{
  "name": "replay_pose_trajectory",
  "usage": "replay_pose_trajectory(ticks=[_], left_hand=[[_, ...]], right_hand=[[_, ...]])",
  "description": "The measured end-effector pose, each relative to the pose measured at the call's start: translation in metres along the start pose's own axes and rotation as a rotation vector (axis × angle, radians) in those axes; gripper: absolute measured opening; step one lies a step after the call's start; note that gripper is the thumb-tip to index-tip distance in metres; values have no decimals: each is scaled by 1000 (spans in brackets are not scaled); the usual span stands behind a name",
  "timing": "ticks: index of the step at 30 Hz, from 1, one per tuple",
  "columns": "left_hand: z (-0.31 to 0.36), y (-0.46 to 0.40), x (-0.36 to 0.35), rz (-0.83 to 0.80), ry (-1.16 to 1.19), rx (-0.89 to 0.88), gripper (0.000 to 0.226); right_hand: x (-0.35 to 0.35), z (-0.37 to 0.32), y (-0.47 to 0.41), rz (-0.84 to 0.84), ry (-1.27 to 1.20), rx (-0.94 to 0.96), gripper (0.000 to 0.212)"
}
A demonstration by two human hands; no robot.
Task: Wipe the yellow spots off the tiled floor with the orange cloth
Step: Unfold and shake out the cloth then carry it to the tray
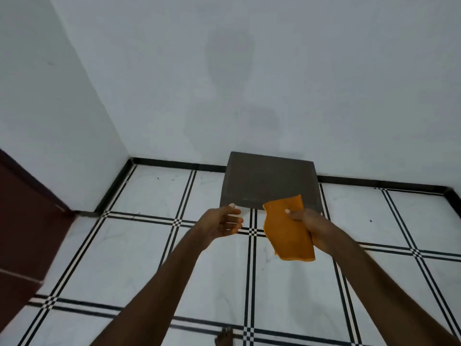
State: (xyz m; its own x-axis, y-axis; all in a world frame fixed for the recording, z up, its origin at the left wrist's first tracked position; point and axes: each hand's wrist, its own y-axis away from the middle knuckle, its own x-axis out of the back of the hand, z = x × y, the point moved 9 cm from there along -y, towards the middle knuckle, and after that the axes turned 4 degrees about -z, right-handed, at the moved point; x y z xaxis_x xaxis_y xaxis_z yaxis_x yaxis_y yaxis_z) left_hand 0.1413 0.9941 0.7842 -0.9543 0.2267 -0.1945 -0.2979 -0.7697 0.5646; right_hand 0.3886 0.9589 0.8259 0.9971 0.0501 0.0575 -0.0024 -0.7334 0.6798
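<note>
Nearest me, a bare foot [223, 337] is showing at the bottom edge, below and between my two outstretched arms. I am holding both hands out above the tiled floor [139, 248], white squares with black-and-white checked lines. My left hand [222, 224] is hanging open, palm turned toward the right one, fingers relaxed and holding nothing. My right hand [305, 227] is gripping the orange cloth [287, 231], thumb pressing on its front while the cloth is drooping down in the air between the two hands. I cannot make out any yellow spots on the tiles. Just beyond the hands, a dark grey slab [268, 181] is leaning against the pale wall [249, 71]. Far to the left of my left hand, a dark red door [27, 221] is standing.
</note>
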Motion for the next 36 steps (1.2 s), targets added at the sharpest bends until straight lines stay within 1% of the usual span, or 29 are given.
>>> replay_pose_trajectory(ticks=[4,7,11,17,19,21,23,25,27,28,31,33,36], left_hand=[[44,-85,-1,9,-45,39,37],[70,-148,-1,10,-63,54,36],[84,-232,11,46,-73,104,38],[72,-356,47,179,-25,205,39],[57,-404,61,227,17,234,41],[46,-434,70,259,64,242,39],[30,-467,78,272,113,257,35],[7,-507,89,276,118,282,31],[-18,-538,101,287,98,316,30],[-32,-549,108,305,94,337,31],[-71,-574,125,360,85,377,33],[-85,-584,130,373,64,381,31],[-82,-593,128,355,37,364,23]], right_hand=[[19,-43,-72,23,12,11,64],[33,-70,-134,22,2,-5,65],[50,-93,-234,10,8,-41,64],[60,-99,-394,-42,-58,-177,66],[60,-96,-452,-59,-73,-224,66],[57,-95,-492,-93,-108,-220,62],[53,-91,-538,-146,-132,-196,53],[52,-72,-592,-152,-118,-201,49],[57,-42,-638,-75,-26,-229,57],[62,-24,-658,-17,70,-237,56],[79,14,-700,143,360,-210,44],[81,17,-707,185,448,-140,39],[81,11,-701,208,574,-48,35]])
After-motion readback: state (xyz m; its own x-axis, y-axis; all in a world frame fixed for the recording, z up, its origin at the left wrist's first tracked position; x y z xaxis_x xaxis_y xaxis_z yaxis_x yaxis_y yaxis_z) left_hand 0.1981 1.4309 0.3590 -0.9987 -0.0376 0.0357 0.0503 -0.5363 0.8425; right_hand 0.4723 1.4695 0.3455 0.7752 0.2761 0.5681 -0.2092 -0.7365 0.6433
